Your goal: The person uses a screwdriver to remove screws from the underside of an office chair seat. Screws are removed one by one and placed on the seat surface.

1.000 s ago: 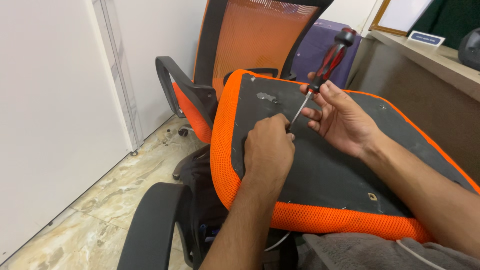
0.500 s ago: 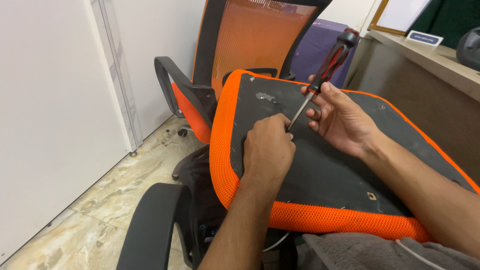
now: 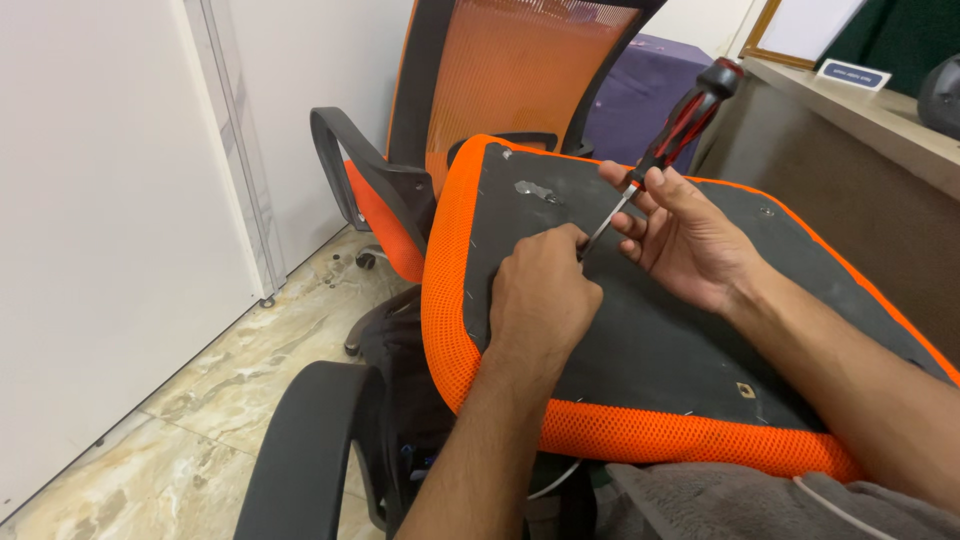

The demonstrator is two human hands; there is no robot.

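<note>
Head view is showing the right hand (image 3: pixel 695 240) clamping its grip around a red-and-black screwdriver (image 3: pixel 672 135), tip slanting down to the left hand (image 3: pixel 545 290), whose fingers are pinching shut beside it, on what I cannot tell. Both are resting on the upturned orange seat base (image 3: pixel 640 340). That tip could be slipping off and jabbing the pinching fingers.

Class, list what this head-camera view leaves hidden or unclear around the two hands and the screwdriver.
- Screwdriver tip: hidden behind the left hand.
- Any screw or fitting at the tip: covered by the left hand.
- Seat cushion right corner: hidden by the forearm of the right hand.
</note>
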